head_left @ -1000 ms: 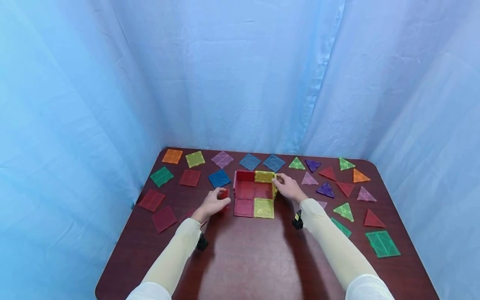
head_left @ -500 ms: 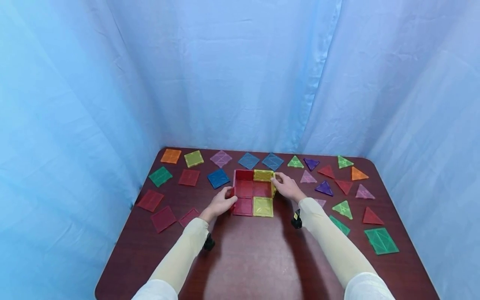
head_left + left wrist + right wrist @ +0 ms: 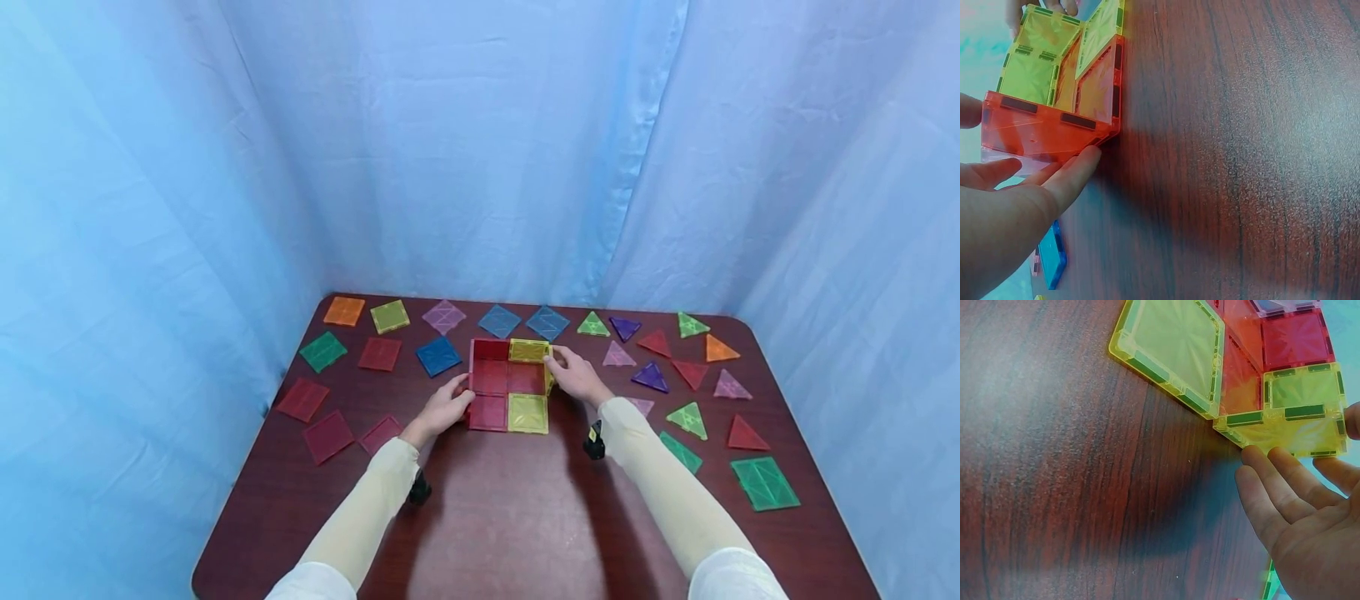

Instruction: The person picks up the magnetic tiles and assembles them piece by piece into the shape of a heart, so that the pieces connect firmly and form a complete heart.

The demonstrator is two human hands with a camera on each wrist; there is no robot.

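On the table, a box of translucent magnetic tiles has a floor of red tiles (image 3: 490, 379) and one yellow tile (image 3: 528, 414). A red wall tile and a yellow wall tile (image 3: 529, 351) stand along its back. My left hand (image 3: 444, 407) holds a red square tile (image 3: 1032, 132) upright at the front left edge, thumb at its top and fingers along its outer face. At the right side, my right hand (image 3: 576, 377) grips a standing yellow tile (image 3: 1294, 434), its thumb at the upper edge and fingertips against the outside.
Loose square tiles lie to the left and behind, among them a blue tile (image 3: 438, 357) and a dark red tile (image 3: 328, 437). Several triangles, such as a purple triangle (image 3: 650, 377), spread out on the right, near a large green square (image 3: 765, 483). Pale curtains surround the table.
My left hand has moved right with the red tile, bringing it from beside the box up to the front left floor tile's edge. My right hand has stayed at the yellow tile.
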